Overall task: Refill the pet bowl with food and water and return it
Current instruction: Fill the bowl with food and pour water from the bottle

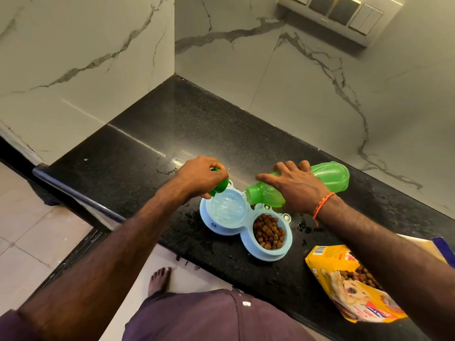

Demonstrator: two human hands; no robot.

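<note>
Tipping the green bottle [330,177] in my right hand [298,185], grip wrapped round it, I held its mouth over the blue pet bowl's [222,231] water side; my left hand [202,174] pinched the green cap [219,187] beside the bowl's far rim on the worktop [152,134].

Bare arms, orange wrist thread [323,203], purple garment [209,316], bare foot [160,279].

A switch panel [342,14] sits on the marble wall [246,45] above the seemingly wet black countertop [197,124].
</note>
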